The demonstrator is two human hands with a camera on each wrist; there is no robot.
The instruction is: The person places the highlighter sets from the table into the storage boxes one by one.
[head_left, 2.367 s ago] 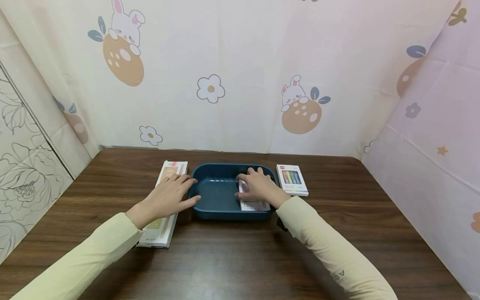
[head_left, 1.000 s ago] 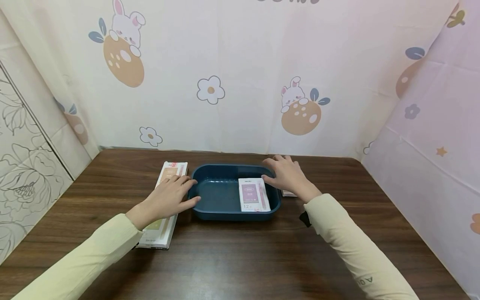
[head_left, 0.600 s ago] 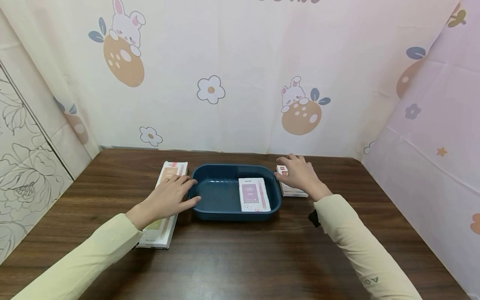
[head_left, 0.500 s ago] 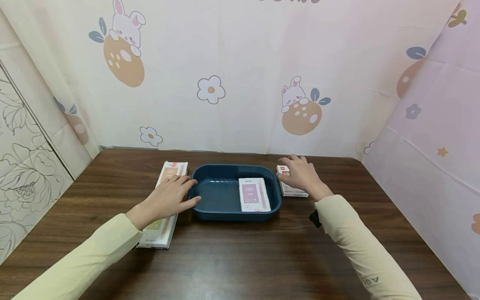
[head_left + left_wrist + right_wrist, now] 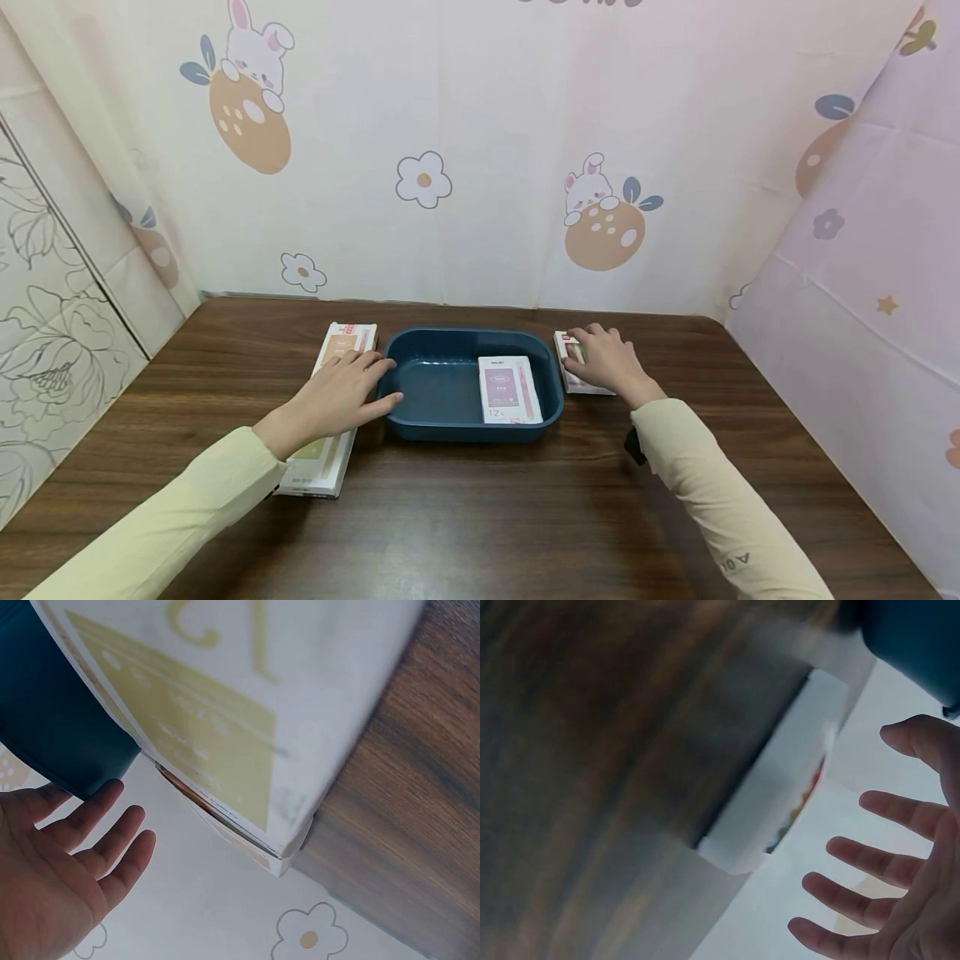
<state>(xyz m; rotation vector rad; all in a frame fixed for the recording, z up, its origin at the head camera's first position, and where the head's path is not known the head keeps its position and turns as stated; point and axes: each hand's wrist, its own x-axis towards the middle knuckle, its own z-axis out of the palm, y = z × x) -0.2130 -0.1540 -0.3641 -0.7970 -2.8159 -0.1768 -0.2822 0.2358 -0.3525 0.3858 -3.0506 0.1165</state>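
Note:
My left hand [image 5: 330,398] lies over the left rim of a dark blue tray [image 5: 472,432], fingers spread and loosely bent, nothing gripped. Beneath this hand, long white boxes [image 5: 315,475] with orange and green panels lie partly hidden on the table. In the left wrist view a box with a yellow-green panel [image 5: 187,720] looms close. Over a small white box [image 5: 581,386] right of the tray, my right hand [image 5: 609,362] hovers with parted fingers. Coloured sticks show in that box's window, and the right wrist view shows the open fingers [image 5: 855,900] apart from it.
Inside the tray, at its right end, lies a white box with a purple panel [image 5: 501,392] marked 12. The dark wooden table [image 5: 480,517] runs back to a patterned curtain [image 5: 495,233]; another hanging cloth [image 5: 855,275] bounds the right side.
From over the purple-panelled box in the tray, my right hand has moved right to the small white box, lately shifting slightly toward me. My left hand stays at the tray's rim.

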